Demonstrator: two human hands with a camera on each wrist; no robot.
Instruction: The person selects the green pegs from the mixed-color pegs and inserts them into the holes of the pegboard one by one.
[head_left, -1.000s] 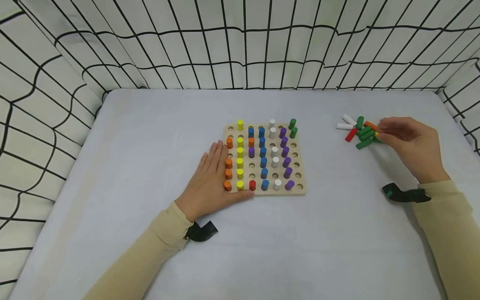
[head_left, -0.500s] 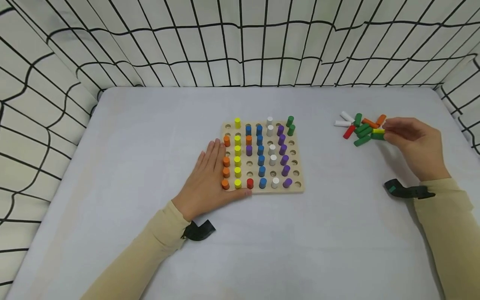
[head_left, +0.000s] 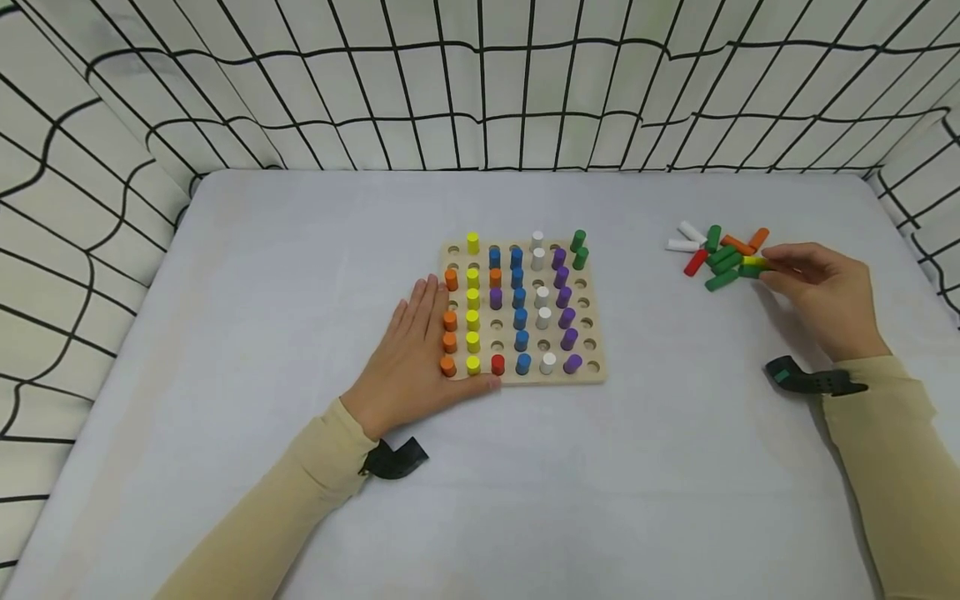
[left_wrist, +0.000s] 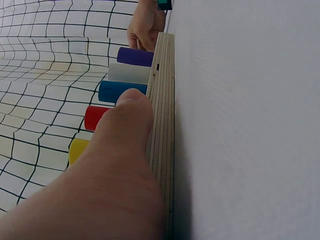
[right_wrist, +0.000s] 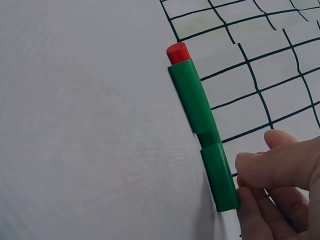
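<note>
My left hand (head_left: 408,354) lies flat along the left side of a wooden pegboard (head_left: 592,358), thumb stretched along its near edge. In the left wrist view the thumb (left_wrist: 127,120) touches the board's layered side, beside a red peg (left_wrist: 95,118) and a blue peg (left_wrist: 112,91). My right hand (head_left: 821,292) is at the loose peg pile, its thumb and fingers pinching the right end of a yellow peg (head_left: 752,262). The right wrist view shows the fingertips right by a green peg (right_wrist: 219,177); the yellow peg is hidden there.
Loose pegs lie in the pile: white (head_left: 681,246), red (head_left: 695,263), orange (head_left: 760,238) and several green ones (head_left: 722,280). Upright coloured pegs fill many of the board's holes. A black wire grid (head_left: 480,83) stands around the white table (head_left: 337,217).
My right hand let go of an orange peg, which now lies at the back of the pile, and moved to the yellow peg's end. My left hand stays at the board.
</note>
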